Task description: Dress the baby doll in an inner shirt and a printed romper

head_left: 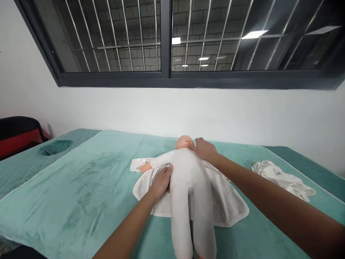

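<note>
Forearms (258,189) extended, 2 hands (161,180) flanking doll (185,172)

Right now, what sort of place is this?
Possibly a massage or childcare-training room: the green-covered bed has a round hole toward one end, and a doll lies on a spread garment.

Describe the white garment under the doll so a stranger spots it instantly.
Below the dark window frame is a teal fabric surface. Near its middle, a white cloth doll lies on the flared white fabric garment, which fans out to both sides. Unlike the crumpled white printed cloth at right, it lies spread open.
</note>
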A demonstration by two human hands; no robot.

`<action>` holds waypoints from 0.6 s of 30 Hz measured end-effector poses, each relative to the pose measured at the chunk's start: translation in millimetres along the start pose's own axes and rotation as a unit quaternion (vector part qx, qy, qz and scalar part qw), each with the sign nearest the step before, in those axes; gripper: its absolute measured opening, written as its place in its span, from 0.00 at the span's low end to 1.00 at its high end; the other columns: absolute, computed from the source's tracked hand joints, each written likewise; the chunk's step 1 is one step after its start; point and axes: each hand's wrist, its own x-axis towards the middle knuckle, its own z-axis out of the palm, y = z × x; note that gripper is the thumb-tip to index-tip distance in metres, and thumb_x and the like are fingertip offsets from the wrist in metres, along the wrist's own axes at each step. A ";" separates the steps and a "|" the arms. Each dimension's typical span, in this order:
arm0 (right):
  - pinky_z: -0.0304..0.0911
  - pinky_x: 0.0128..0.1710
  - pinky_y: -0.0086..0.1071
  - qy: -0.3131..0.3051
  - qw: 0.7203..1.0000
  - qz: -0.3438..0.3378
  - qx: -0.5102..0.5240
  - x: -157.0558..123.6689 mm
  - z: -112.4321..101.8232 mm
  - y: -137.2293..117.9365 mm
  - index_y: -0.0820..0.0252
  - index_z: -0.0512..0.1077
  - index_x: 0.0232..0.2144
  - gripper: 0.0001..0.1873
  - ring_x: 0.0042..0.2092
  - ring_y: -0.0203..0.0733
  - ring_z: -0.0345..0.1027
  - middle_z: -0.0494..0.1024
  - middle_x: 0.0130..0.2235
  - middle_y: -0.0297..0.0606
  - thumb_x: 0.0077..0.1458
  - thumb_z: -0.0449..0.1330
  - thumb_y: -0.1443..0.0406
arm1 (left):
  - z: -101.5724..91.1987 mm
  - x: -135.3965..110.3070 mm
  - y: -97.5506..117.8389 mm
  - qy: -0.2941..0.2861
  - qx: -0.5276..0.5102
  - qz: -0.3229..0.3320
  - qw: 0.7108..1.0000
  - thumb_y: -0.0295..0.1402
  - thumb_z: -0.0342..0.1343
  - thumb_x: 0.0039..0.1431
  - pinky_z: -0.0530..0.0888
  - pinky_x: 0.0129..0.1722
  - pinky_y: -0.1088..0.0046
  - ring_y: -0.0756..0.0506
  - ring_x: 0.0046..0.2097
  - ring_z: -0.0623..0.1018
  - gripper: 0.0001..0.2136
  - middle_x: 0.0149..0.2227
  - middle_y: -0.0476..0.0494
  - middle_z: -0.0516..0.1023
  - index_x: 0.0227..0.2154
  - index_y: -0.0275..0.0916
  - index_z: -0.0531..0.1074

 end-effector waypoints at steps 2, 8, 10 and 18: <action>0.60 0.48 0.40 0.073 0.996 -0.050 -0.001 -6.1 2.6 -19.5 0.60 0.66 0.51 0.27 0.53 0.51 0.66 0.69 0.55 0.50 0.64 0.42 0.49 | -6.6 14.3 -7.5 0.049 0.113 0.055 0.991 0.44 0.46 0.62 0.69 0.50 0.62 0.39 0.45 0.77 0.18 0.39 0.39 0.81 0.37 0.37 0.77; 0.60 0.46 0.38 -0.020 0.948 -0.316 -0.031 -4.7 33.5 -92.1 0.58 0.68 0.49 0.22 0.51 0.50 0.65 0.72 0.51 0.46 0.59 0.53 0.51 | -7.4 29.7 -39.1 0.093 0.229 0.131 0.960 0.32 0.46 0.62 0.67 0.52 0.60 0.39 0.47 0.75 0.12 0.45 0.39 0.78 0.38 0.42 0.76; 0.61 0.44 0.39 -0.109 0.930 -0.349 -0.047 4.3 41.2 -105.9 0.55 0.70 0.48 0.24 0.51 0.53 0.65 0.73 0.50 0.45 0.57 0.54 0.47 | -6.9 29.6 -45.4 0.115 0.273 0.171 0.940 0.30 0.45 0.62 0.68 0.51 0.60 0.39 0.48 0.74 0.13 0.47 0.37 0.76 0.41 0.42 0.75; 0.59 0.39 0.36 -0.174 0.921 -0.349 0.007 24.8 57.4 -109.5 0.49 0.73 0.45 0.21 0.46 0.48 0.69 0.77 0.46 0.38 0.60 0.50 0.47 | -10.9 32.2 -47.6 0.131 0.302 0.240 0.913 0.22 0.44 0.58 0.68 0.53 0.59 0.38 0.51 0.71 0.17 0.49 0.36 0.74 0.46 0.38 0.73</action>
